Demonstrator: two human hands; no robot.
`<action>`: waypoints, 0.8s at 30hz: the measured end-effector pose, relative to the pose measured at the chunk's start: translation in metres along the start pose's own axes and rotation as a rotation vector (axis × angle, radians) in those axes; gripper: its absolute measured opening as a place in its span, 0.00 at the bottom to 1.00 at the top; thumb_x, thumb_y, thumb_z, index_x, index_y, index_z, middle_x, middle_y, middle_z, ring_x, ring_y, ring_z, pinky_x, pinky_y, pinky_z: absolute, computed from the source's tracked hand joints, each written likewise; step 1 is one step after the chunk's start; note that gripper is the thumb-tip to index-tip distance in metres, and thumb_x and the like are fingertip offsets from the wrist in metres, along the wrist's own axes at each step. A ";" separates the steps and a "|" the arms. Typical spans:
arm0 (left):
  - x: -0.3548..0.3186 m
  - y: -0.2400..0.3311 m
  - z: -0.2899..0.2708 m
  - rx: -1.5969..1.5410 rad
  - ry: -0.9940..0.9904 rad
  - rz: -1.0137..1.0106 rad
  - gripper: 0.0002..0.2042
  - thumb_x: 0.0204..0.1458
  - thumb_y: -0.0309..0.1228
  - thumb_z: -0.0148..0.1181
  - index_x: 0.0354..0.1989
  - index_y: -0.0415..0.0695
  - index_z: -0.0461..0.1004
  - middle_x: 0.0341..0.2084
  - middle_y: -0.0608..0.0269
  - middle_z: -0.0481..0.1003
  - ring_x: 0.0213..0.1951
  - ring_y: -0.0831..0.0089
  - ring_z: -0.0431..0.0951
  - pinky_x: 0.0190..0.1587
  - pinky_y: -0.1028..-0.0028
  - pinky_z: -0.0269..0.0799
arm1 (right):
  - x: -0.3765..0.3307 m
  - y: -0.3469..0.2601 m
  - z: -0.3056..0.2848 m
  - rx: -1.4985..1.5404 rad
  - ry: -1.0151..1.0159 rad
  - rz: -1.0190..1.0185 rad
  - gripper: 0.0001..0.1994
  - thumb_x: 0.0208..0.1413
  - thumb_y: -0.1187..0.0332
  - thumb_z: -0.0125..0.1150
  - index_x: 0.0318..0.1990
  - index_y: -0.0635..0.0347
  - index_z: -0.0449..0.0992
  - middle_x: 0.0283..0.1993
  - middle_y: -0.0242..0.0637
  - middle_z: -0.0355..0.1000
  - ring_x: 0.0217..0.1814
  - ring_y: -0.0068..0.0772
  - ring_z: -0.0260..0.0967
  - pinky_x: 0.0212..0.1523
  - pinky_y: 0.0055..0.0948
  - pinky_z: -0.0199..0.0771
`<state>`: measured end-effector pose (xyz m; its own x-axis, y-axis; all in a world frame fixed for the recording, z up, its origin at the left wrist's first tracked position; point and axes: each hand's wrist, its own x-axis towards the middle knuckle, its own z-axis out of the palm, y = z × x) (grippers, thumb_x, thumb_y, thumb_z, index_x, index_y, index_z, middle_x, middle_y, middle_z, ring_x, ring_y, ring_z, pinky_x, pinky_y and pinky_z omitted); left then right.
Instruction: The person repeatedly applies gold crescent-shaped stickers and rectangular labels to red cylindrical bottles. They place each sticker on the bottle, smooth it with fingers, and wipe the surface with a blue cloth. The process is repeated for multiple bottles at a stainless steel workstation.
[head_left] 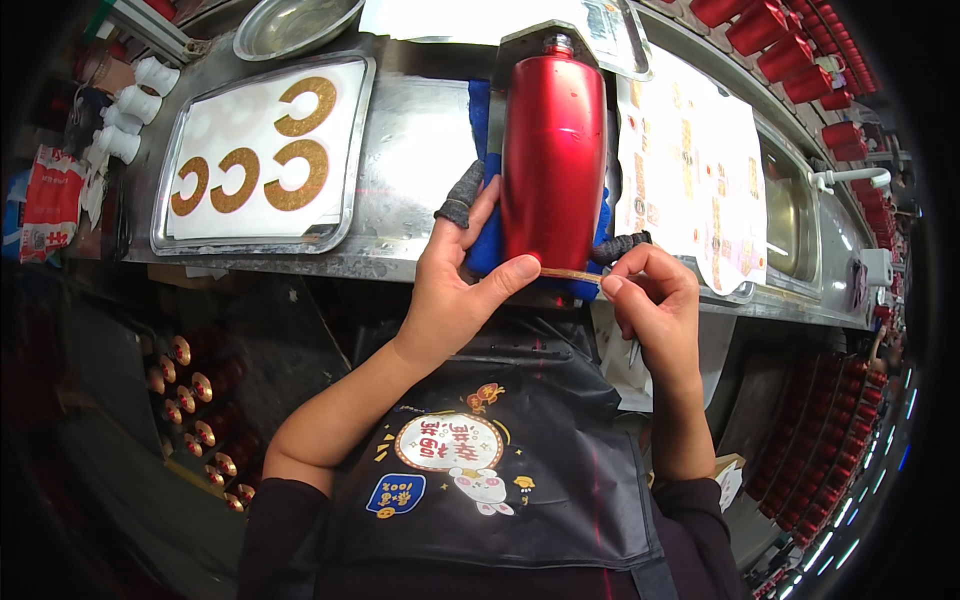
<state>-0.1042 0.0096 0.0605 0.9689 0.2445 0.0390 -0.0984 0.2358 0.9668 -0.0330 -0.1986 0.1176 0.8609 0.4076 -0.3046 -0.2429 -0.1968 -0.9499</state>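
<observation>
A metal desk (420, 170) runs across the upper half of the view, its surface dull and reflective. At its far left corner stands a cluster of white spools (130, 110), and a round steel bowl (295, 25) sits at the far edge. A steel sink (790, 215) with a white tap (850, 178) is sunk into the right end. Rows of red bottles (790, 45) line the far right edge and fill racks (830, 440) below. The floor beneath is dark.

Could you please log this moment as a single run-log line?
left hand: steadies red bottle on blue cloth | right hand: pinches gold strip at bottle base | tray: gold letter decals
</observation>
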 end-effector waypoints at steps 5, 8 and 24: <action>0.001 0.003 -0.003 -0.043 -0.018 -0.037 0.38 0.58 0.27 0.68 0.71 0.31 0.50 0.72 0.40 0.56 0.74 0.63 0.56 0.72 0.67 0.55 | 0.001 0.001 0.003 -0.027 0.009 -0.024 0.05 0.57 0.77 0.64 0.30 0.63 0.74 0.25 0.22 0.68 0.23 0.07 0.61 0.23 0.14 0.55; 0.001 0.005 -0.005 -0.075 -0.031 -0.062 0.38 0.59 0.26 0.66 0.72 0.32 0.49 0.73 0.43 0.56 0.74 0.64 0.56 0.72 0.67 0.54 | 0.002 0.003 0.006 -0.058 0.032 -0.080 0.05 0.56 0.77 0.62 0.29 0.62 0.73 0.24 0.23 0.67 0.18 0.09 0.59 0.18 0.15 0.54; -0.002 -0.004 0.004 0.039 0.015 -0.004 0.44 0.53 0.30 0.74 0.71 0.29 0.50 0.70 0.34 0.57 0.73 0.59 0.58 0.71 0.66 0.56 | 0.001 0.003 0.005 -0.063 0.029 -0.064 0.05 0.56 0.77 0.61 0.29 0.62 0.73 0.22 0.24 0.66 0.17 0.10 0.59 0.18 0.16 0.55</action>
<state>-0.1047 0.0049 0.0574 0.9658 0.2574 0.0312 -0.0849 0.2001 0.9761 -0.0346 -0.1939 0.1143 0.8864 0.3955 -0.2405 -0.1592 -0.2274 -0.9607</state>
